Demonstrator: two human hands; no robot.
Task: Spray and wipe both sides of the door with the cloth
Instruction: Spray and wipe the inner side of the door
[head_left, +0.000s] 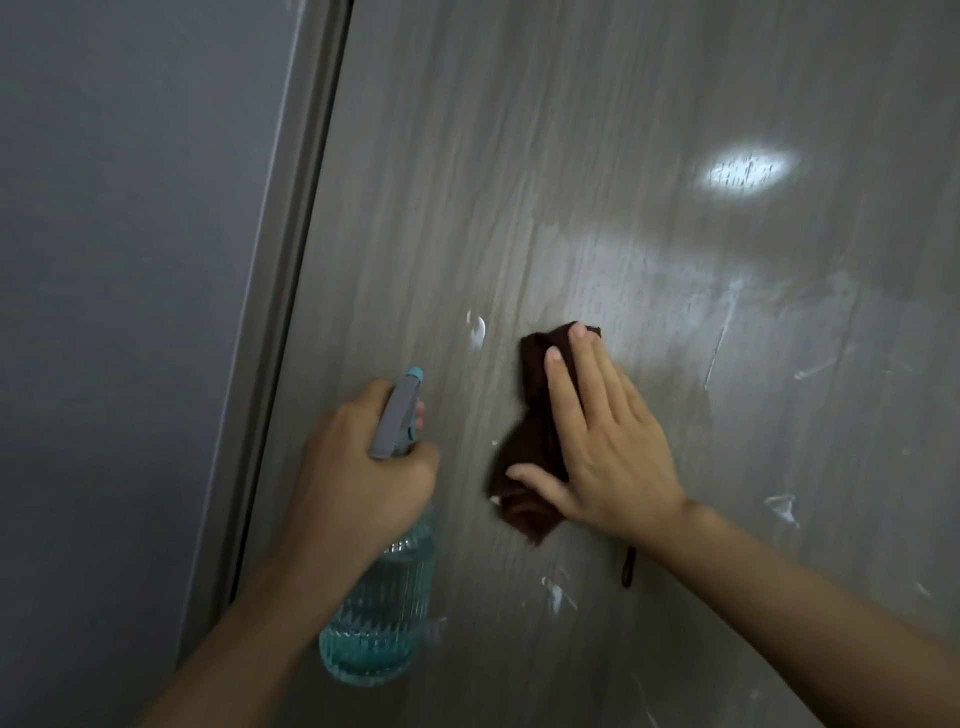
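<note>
The right hand (608, 447) lies flat on the door (597, 156), fingers straight and close together, pointing toward 11 o'clock, with the thumb spread out toward 9 o'clock. Under it is the dark brown cloth (530, 441), pressed against the wood-grain surface. Most of the cloth shows at the hand's 9 o'clock side, bunched along the index finger and thumb; one corner pokes out past the fingertips at 12 o'clock, and another fold hangs below the thumb at 7 o'clock. A small dark loop (629, 566) dangles below the wrist, at about 6 o'clock from the hand.

The left hand (363, 467) is curled round the neck of the spray bottle (379, 613), just to 9 o'clock of the cloth and apart from it. The grey spray head (397, 415) with its blue tip rises out of the fist toward 12 o'clock, and a fingertip shows beside the trigger. The ribbed, clear bottle body holding bluish liquid hangs below the hand at 6 o'clock.

White smears mark the door: a foam blob (477, 328) at 10 o'clock from the cloth, one streak (553, 592) at 6 o'clock, others out at 3 o'clock. A bright reflection (748, 169) sits at 1 o'clock. The door frame (291, 260) and a grey wall (130, 260) lie far at 9 o'clock.
</note>
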